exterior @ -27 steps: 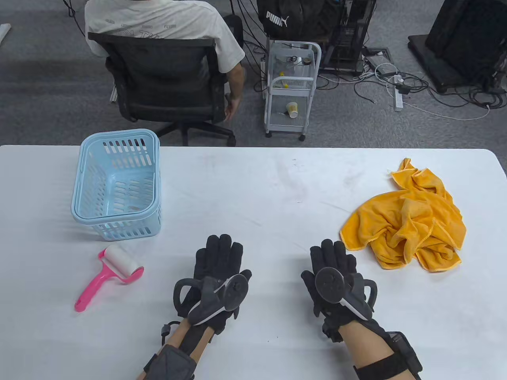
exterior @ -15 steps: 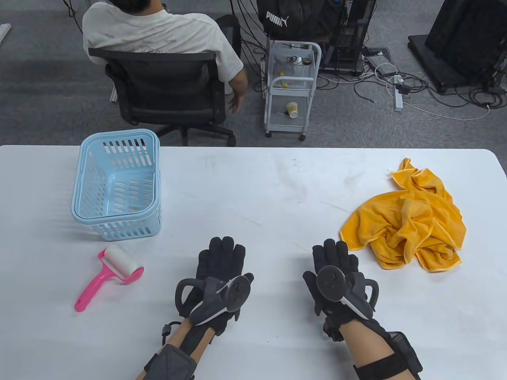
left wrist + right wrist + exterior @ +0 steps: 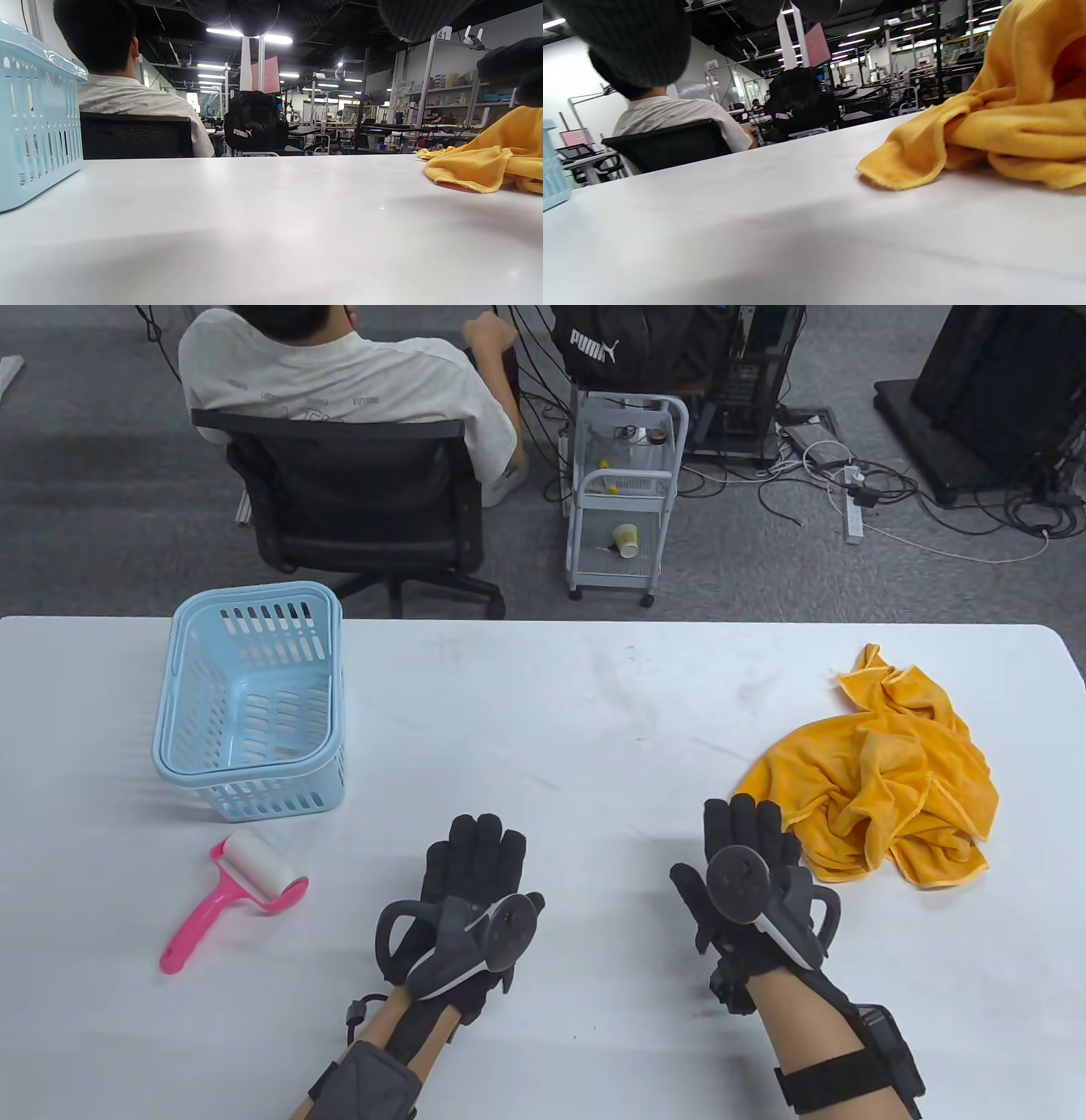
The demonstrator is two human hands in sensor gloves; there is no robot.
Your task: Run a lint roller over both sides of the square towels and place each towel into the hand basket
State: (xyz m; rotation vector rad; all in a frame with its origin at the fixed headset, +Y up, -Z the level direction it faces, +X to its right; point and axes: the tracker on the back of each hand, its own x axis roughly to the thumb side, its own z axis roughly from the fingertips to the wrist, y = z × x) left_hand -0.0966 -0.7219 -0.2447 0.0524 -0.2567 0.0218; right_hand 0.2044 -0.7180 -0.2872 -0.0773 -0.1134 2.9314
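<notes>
A crumpled orange towel (image 3: 882,780) lies on the white table (image 3: 543,712) at the right, and shows in the left wrist view (image 3: 488,165) and the right wrist view (image 3: 988,131) too. My right hand (image 3: 747,836) is flat and open, its fingertips at the towel's near left edge and holding nothing. My left hand (image 3: 475,857) lies flat and open on the table's near middle. A pink lint roller (image 3: 233,895) with a white roll lies left of that hand. Behind the roller stands the light blue basket (image 3: 250,704), with nothing in it.
A person in a white shirt (image 3: 339,373) sits in a black office chair (image 3: 365,509) beyond the table's far edge. A white cart (image 3: 624,492), a black bag (image 3: 594,343) and cables stand on the floor behind.
My right hand has slid forward and to the right, up to the towel's edge. The left hand has stayed put. The seated person has raised an arm.
</notes>
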